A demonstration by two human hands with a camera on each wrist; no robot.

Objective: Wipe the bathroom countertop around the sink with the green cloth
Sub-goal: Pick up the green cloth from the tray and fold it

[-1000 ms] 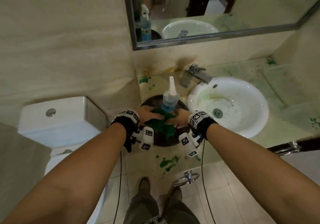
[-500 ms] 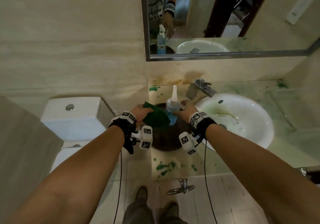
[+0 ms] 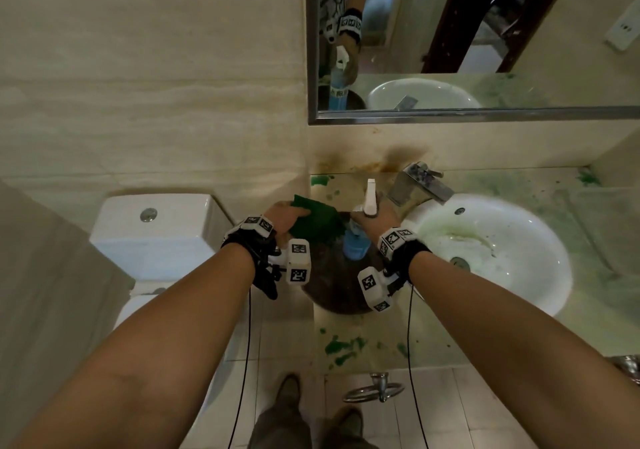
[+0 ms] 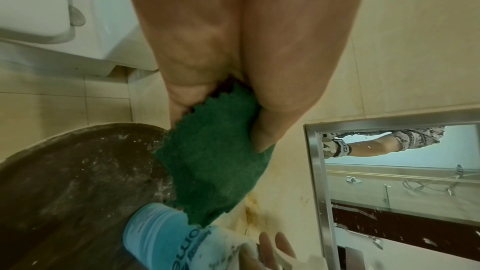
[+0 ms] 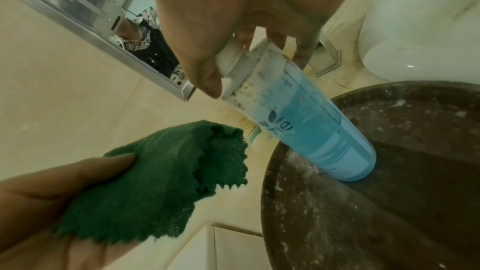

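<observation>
Pinching dark green cloth (image 4: 213, 163), zigzag-edged, folded, left hand (image 3: 282, 218), right hand (image 3: 375, 220) gripping bottle (image 5: 309, 126)

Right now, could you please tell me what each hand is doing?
Left hand: holding the green cloth, pinched between thumb and fingers.
Right hand: gripping the top of the blue spray bottle.

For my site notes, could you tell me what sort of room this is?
A bathroom, quite grimy: a white sink with a tap in a green-stained counter, a toilet beside it, a mirror above.
</observation>
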